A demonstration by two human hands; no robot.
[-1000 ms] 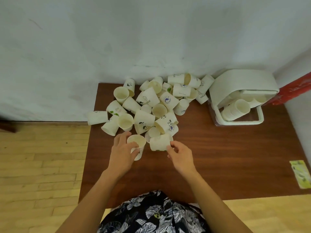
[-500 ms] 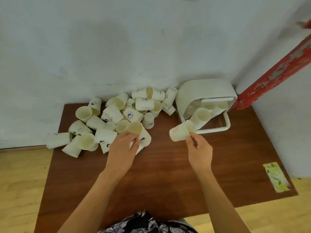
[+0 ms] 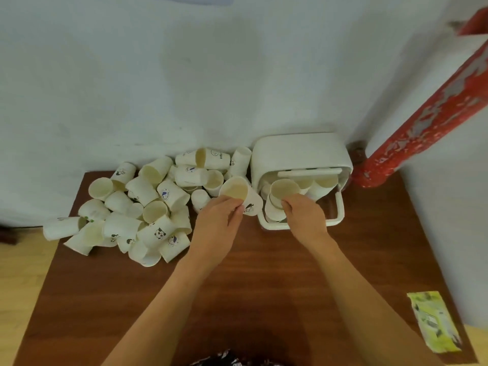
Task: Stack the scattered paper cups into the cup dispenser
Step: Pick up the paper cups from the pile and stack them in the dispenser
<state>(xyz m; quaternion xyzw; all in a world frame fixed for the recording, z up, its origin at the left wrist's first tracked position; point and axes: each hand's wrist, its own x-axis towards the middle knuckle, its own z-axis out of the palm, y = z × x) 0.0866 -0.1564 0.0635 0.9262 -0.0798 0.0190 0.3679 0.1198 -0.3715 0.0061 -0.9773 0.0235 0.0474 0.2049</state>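
Observation:
A white cup dispenser (image 3: 301, 154) stands at the back of the brown table (image 3: 264, 286), with stacked cups inside. My right hand (image 3: 303, 217) grips a paper cup (image 3: 284, 190) on top of the front stack in the dispenser. Just left of the dispenser, my left hand (image 3: 219, 220) holds another paper cup (image 3: 236, 191), tilted with its mouth facing me. A pile of several scattered paper cups (image 3: 148, 207) lies at the table's back left, some with panda prints.
A white wall rises behind the table. A red patterned post (image 3: 427, 112) leans at the right of the dispenser. A green-yellow packet (image 3: 433, 323) lies near the table's right front edge. Wooden floor shows at the left.
My right hand carried its cup rightward onto the front stack in the dispenser. My left hand lifted a cup from the pile and brought it right, next to the dispenser.

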